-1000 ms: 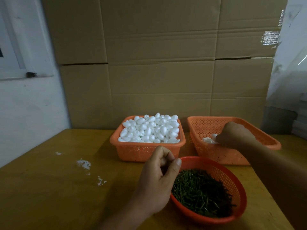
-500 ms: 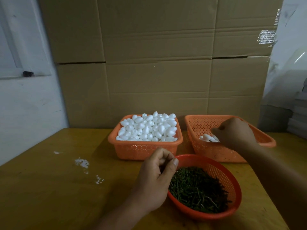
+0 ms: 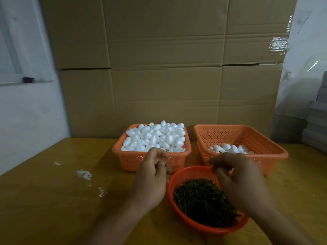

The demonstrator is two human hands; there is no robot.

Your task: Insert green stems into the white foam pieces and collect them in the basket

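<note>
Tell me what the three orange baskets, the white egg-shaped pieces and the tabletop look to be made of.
Full basket, collecting basket and round stem basket: likely moulded plastic, matte orange, walls pierced with small regular holes.
White pieces: probably foam, matte white and smoothly rounded.
Tabletop: seemingly wood or laminate, yellow-brown with a dull sheen and white scuffs; grain not clear.

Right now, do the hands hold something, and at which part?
It cannot be told. The left hand and the right hand have curled fingers over the round basket of stems, but nothing shows between them.
</note>
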